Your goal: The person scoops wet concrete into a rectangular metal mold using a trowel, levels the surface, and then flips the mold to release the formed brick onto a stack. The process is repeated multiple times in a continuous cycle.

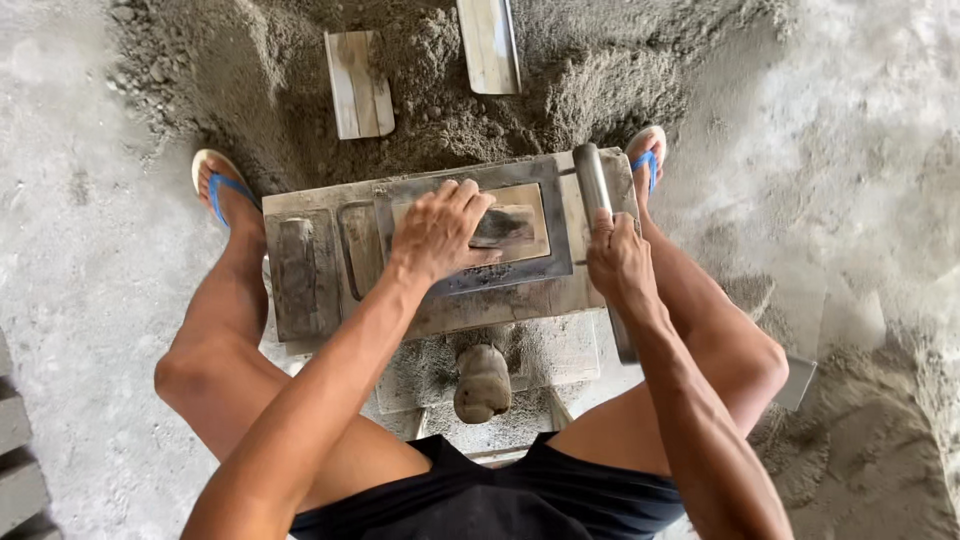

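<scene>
Between your knees, on the grey floor (70,250): one metal block mould (440,255), grey, rectangular, crusted with cement, its far edge set against a heap of damp sand mix (440,110). Your left hand (437,232): lying palm down on the mould's top, fingers spread and curled over the rim of the central rectangular cavity (515,225), pressing rather than clamped on anything; the cavity shows a dark lump of mix just beside your fingertips. Your right hand (618,262): closed round the steel lever handle (592,180), a round bar that runs along the mould's right side, thumb on top. Left part of the mould: two narrower recesses, one holding a dark upright bar. Near side, below the mould: a flat slab dusted with mix, and on it a rounded, mud-coated knob (482,382), untouched by either hand. On the sand heap, well apart from your hands: two wooden boards (358,85), pale and lying flat, one at the left, one partly cut off by the top edge. Your feet: in blue-strapped flip-flops (222,185), one at each far corner of the mould. Lower left edge: ends of grey concrete blocks (18,460).
</scene>
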